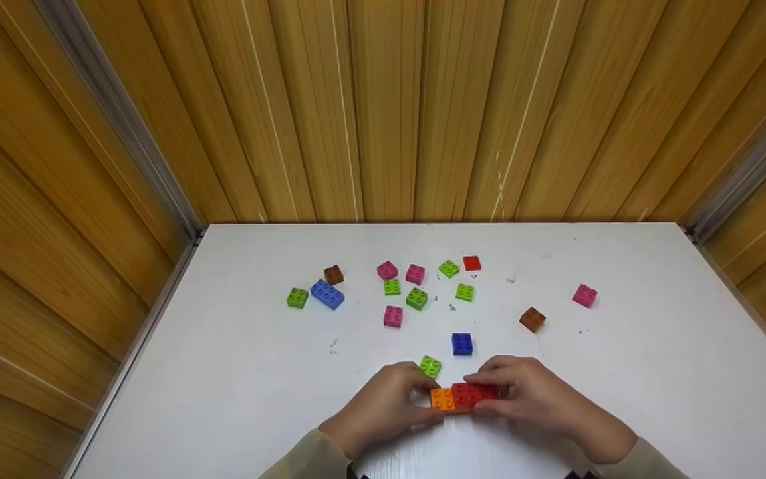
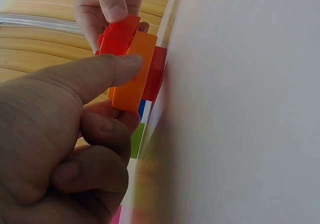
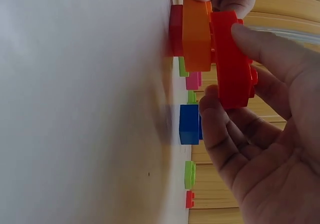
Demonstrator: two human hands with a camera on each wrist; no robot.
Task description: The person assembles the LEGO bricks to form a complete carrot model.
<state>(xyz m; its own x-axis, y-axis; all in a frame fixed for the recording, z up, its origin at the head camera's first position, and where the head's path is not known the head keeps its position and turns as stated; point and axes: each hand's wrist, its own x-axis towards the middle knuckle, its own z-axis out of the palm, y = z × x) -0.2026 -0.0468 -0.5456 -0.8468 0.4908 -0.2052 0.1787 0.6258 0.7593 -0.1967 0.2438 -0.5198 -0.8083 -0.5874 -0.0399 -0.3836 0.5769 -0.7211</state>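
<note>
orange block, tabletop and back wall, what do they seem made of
Orange block: probably hard plastic, smooth, with crisp moulded studs. Tabletop: white, smooth, perhaps laminate or painted board; it blurrily reflects colours. Back wall: satin-looking wood or wood-look panelling, grain streaks visible; which is unclear.

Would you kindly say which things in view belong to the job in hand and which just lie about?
In use:
orange brick, pinched by left hand
upper red brick, held by right hand
lower red brick

Apparently lying about:
green bricks
pink bricks
brown bricks
long blue brick
dark blue brick
small red brick
</note>
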